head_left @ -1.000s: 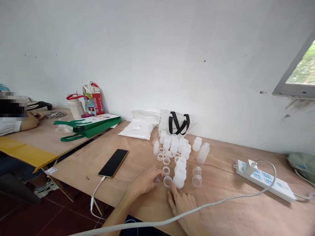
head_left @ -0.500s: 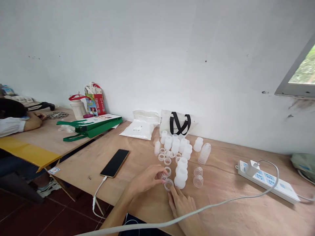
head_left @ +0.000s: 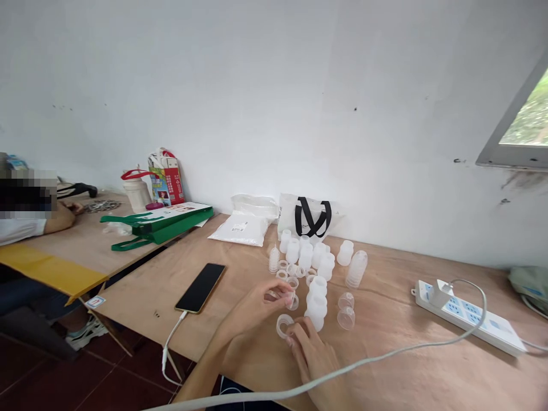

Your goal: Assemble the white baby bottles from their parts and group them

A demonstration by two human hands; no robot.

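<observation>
My left hand (head_left: 269, 298) is closed, thumb and fingertips together on a small clear plastic ring (head_left: 293, 303) in the column of parts. Between thumb and fingertips of my right hand (head_left: 314, 347) is another clear ring (head_left: 282, 326), held near the table surface. Just beyond that hand stands a row of frosted white plastic cups (head_left: 315, 313), waisted in shape. Further back are more frosted cups (head_left: 305, 257) and several loose rings (head_left: 281, 275). To the right lie two clear domed covers (head_left: 346, 318) and a nested stack of clear covers (head_left: 356, 269).
A phone (head_left: 200, 287) charges at left. A white cable (head_left: 377, 354) crosses in front of my right forearm from a power strip (head_left: 468, 317). By the wall are a white packet (head_left: 240, 228) and a black-handled bag (head_left: 289, 214). Another person (head_left: 25, 225) leans on the neighbouring table.
My right hand now pinches the near ring, which has shifted left. My left hand has moved slightly up and away from it, to the ring behind.
</observation>
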